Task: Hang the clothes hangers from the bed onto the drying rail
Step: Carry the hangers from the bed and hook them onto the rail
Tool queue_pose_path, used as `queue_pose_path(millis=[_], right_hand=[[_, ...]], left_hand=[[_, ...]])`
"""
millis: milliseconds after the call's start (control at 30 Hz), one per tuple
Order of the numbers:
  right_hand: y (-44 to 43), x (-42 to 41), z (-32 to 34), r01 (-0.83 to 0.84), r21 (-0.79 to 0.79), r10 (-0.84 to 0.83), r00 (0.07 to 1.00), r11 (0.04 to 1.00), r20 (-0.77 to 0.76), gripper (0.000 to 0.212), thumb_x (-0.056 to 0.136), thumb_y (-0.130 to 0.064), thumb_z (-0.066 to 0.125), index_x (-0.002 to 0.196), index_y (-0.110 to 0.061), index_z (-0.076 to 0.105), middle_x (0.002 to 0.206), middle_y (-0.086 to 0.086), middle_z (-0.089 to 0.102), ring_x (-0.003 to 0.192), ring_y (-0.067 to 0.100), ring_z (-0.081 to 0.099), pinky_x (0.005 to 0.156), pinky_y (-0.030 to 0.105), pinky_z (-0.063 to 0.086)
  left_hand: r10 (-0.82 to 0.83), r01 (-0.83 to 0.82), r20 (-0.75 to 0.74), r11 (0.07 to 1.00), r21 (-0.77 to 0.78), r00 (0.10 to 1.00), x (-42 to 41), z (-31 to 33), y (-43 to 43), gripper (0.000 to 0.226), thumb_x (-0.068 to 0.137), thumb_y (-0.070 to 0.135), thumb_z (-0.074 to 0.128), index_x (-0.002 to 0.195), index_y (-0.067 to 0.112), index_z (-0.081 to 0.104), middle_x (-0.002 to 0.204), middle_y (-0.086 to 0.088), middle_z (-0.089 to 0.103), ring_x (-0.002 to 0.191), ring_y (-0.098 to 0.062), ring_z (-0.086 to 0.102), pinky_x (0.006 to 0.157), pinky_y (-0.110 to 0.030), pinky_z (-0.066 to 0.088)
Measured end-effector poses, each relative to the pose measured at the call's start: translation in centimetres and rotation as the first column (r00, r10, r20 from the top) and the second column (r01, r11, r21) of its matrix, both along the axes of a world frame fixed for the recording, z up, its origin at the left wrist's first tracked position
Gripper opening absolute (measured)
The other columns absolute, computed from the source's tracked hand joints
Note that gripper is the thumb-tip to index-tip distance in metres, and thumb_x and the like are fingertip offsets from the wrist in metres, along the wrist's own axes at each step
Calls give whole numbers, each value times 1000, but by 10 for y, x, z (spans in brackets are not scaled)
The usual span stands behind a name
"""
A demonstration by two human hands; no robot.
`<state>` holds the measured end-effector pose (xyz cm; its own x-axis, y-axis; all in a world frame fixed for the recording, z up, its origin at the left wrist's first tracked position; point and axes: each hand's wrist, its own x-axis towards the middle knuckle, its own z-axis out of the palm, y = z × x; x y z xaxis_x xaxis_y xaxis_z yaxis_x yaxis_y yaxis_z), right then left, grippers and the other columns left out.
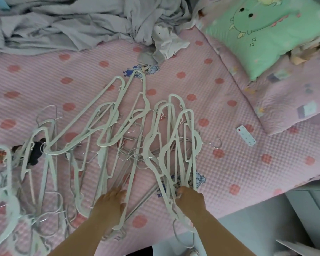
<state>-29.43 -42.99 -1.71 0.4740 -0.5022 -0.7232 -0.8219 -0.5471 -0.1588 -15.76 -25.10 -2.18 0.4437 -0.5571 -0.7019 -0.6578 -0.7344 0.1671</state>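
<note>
Fingers (181, 190) of your right hand (189, 201) curl round the near end of the hanger bundle (196, 143). Left hand (108, 203) fingers (116, 191) reach into the hanger pile (115, 115); whether they grip cannot be told. Both sets run lengthwise away from the fingertips across the bed (248, 172). Drying rail: out of view.

A tangled heap of white plastic hangers (102, 156) with thin metal hooks lies flat on the pink dotted bed (229, 163). They overlap, spreading from the near left edge to the middle.
</note>
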Motion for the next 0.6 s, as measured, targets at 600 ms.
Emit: queue_pose_path(millis=[600], right_hand=[[-12, -16, 37, 515, 239, -564, 793, 823, 230, 12, 89, -12, 47, 79, -17, 50, 75, 2, 62, 60, 16, 54, 58, 32, 47]], left_hand=[[82, -84, -27, 992, -91, 996, 6, 26, -22, 35, 96, 25, 36, 130, 21, 44, 135, 4, 47, 121, -14, 49, 98, -24, 37]])
